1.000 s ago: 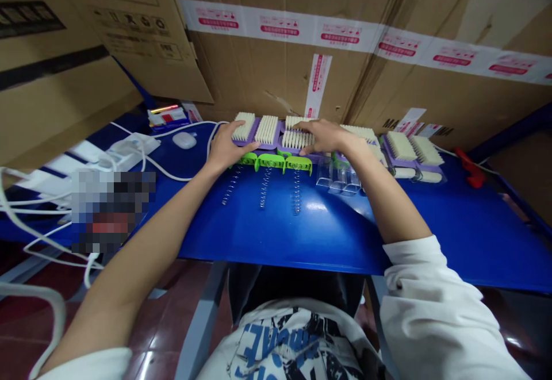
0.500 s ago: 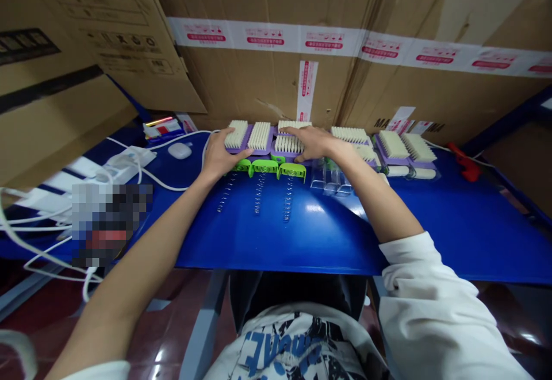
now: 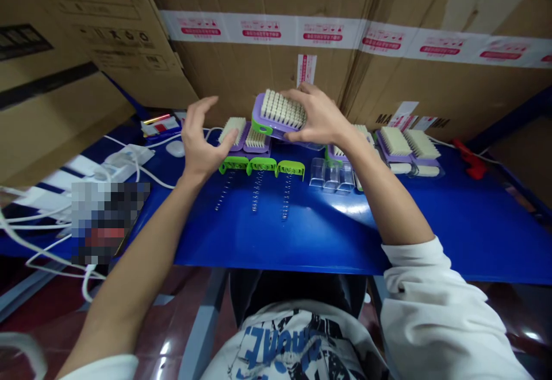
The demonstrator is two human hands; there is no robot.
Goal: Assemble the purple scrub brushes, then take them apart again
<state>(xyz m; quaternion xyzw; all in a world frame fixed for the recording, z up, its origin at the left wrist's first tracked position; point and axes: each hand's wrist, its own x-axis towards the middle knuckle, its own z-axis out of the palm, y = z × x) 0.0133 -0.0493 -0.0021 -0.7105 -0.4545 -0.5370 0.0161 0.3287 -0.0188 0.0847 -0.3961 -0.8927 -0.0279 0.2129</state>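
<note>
Head view: the right hand [image 3: 321,118] grips a purple brush [image 3: 280,112] with pale bristles, lifted clear of the blue table [image 3: 388,225] at about 12 o'clock from the person. The left hand [image 3: 200,138] hangs with fingers spread wide, holding nothing, at 9 o'clock of the lifted brush, above two more brushes [image 3: 244,134]. Green clips [image 3: 261,165] lie just below these, each with a spring [image 3: 257,191] trailing toward 6 o'clock. Clear plastic pieces [image 3: 332,176] sit at 3 o'clock of the clips.

Near half of glossy blue tabletop [image 3: 328,236]: open passage. Far half: row of green plastic clips [image 3: 261,165], thin metal springs [image 3: 257,191], clear plastic caps [image 3: 332,175]. Rear: brown cardboard box wall [image 3: 267,64].
</note>
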